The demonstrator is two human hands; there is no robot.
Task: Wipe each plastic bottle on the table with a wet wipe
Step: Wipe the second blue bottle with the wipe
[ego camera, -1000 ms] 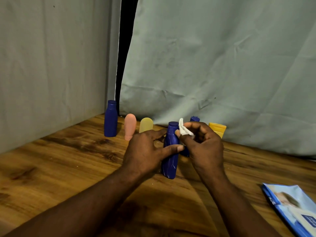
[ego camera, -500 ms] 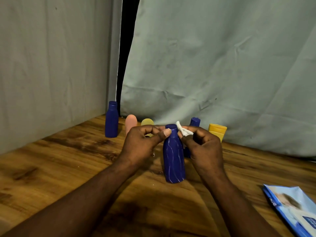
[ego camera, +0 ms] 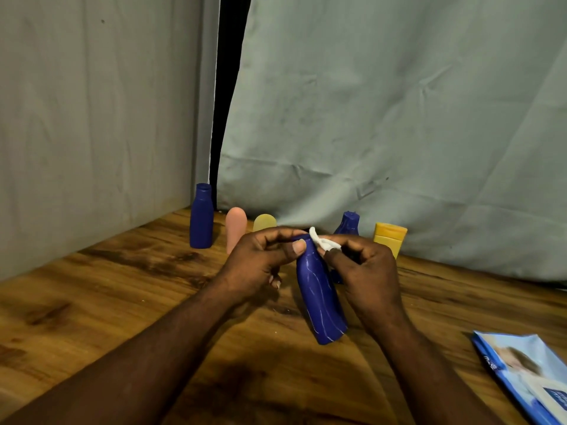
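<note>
A dark blue plastic bottle (ego camera: 320, 297) with pale streaks leans on the wooden table (ego camera: 92, 302), its base toward me. My left hand (ego camera: 260, 265) pinches its neck between thumb and fingers. My right hand (ego camera: 365, 271) pinches a small crumpled white wet wipe (ego camera: 320, 243) against the bottle's top. Behind stand another blue bottle (ego camera: 201, 216), a pink bottle (ego camera: 235, 228), a pale yellow bottle (ego camera: 264, 223), a partly hidden blue bottle (ego camera: 348, 223) and a yellow bottle (ego camera: 389, 239).
A blue wet-wipe pack (ego camera: 527, 375) lies at the table's right front edge. Grey cloth backdrops hang behind and to the left of the table, with a dark gap between them.
The blue bottle has tipped so its base swings toward me and to the right. My left hand moved from the bottle's body up to its neck. The wipe stays at the top.
</note>
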